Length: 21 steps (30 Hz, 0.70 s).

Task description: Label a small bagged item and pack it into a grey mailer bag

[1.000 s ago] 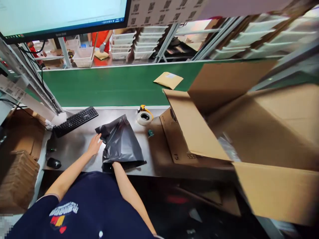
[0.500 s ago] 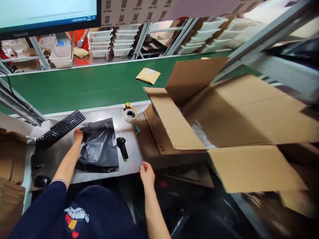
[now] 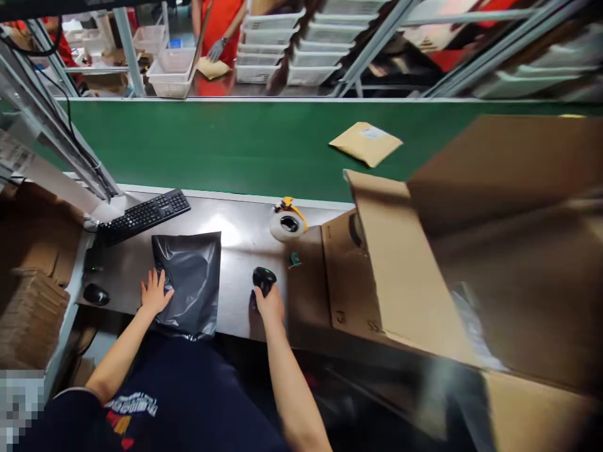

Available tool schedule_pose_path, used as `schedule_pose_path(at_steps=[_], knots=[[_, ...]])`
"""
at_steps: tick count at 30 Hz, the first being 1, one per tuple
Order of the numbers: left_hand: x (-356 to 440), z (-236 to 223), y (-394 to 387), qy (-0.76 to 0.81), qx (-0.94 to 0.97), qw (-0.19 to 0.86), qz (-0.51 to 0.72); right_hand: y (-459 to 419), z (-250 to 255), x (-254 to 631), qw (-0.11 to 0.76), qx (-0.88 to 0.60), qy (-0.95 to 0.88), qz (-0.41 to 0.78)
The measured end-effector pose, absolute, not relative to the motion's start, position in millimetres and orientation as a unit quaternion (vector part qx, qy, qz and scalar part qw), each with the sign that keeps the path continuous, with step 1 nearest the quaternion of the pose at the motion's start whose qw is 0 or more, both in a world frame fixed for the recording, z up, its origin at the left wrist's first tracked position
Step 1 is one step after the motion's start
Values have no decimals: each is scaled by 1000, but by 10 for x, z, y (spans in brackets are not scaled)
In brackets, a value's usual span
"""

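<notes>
Black plastic bag (image 3: pixel 191 282) lay flat on the metal table (image 3: pixel 235 323), its near edge by the person's dark shirt (image 3: pixel 198 389). Left hand (image 3: pixel 156 294) was open, fingers spread, palm down over the bag's left edge; nothing seen gripped, and the palm side was hidden. Right hand (image 3: pixel 270 304), to the right of the bag and apart from it, was curled closed around the handle of a black scanner (image 3: pixel 264 277), green light on top; most of the handle was covered by the fingers. Keyboard (image 3: pixel 146 216) sat beyond the bag and to its left, mouse (image 3: pixel 97 294) left of it. Tape roll (image 3: pixel 288 226) with a yellow part was beyond the bag to the right, a small teal item (image 3: pixel 294 259) nearer, too small to identify. Open carton (image 3: pixel 409 270) stood well right of the bag, cut off by the frame; clear material (image 3: pixel 473 326) inside, possibly plastic film, but blurred. Beyond the bag ran a green belt (image 3: pixel 211 150) with a padded envelope (image 3: pixel 367 144) on it, label unreadable. Farther past the bag, a co-worker in orange, head out of frame, had a gloved hand (image 3: pixel 217 50) at another envelope (image 3: pixel 211 68).
</notes>
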<state>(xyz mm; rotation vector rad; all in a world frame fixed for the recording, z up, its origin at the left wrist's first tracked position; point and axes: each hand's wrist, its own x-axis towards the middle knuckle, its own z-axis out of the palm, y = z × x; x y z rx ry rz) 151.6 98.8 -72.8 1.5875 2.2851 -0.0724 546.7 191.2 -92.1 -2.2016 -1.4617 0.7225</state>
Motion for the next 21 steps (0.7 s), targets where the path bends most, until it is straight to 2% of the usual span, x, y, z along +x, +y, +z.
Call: schedule_pose_path(at_steps=[4, 8, 12, 15, 17, 21], knots=[[1465, -577, 1252, 838, 530, 119, 54, 1994, -809, 5255, 249, -726, -633, 101], [1404, -596, 1771, 762, 632, 118, 77, 2270, -843, 4229, 245, -574, -762, 174], [1632, -888, 2210, 725, 674, 135, 43, 2583, -1113, 3557, 141, -595, -762, 215], [1848, -1005, 2526, 701, 696, 139, 65, 2806, -1296, 3745, 55, -661, -725, 186], [1919, -965, 2640, 717, 678, 135, 90, 2940, -1323, 4045, 29, -674, -722, 155], [1873, -764, 2331, 769, 614, 123, 131, 3168, -1188, 4360, 69, -663, -740, 90]])
